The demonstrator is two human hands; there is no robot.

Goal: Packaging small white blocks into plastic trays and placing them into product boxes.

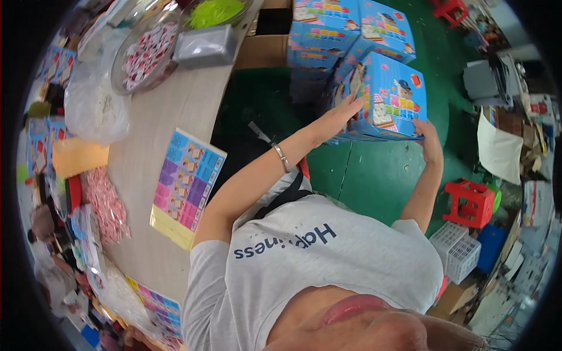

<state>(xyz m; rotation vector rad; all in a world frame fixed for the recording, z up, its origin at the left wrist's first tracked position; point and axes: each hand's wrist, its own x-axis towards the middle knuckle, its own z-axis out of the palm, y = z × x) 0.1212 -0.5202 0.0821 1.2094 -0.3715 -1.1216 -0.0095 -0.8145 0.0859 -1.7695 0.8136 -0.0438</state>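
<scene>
A light-blue printed cardboard box [393, 96] sits between my two hands, in front of other stacked boxes. My left hand [346, 114], with a silver bangle on its wrist, lies along the box's left side, fingers pressed on it. On the right, my right hand [429, 137] grips the box's near right corner; some of its fingers are out of sight behind the edge. Behind it rise stacks of the same blue boxes [323, 35], and one more [386, 29] stands at the far right of them. What supports the held box is hidden.
To the left, a pale table [170, 105] bears a sheet of colourful labels [187, 187], a bowl of red-and-white small packets [149, 55], a bowl of green pieces [216, 11], a clear plastic box [205, 47] and pink packets [105, 205]. A red stool [470, 202] and white crate [456, 248] stand right.
</scene>
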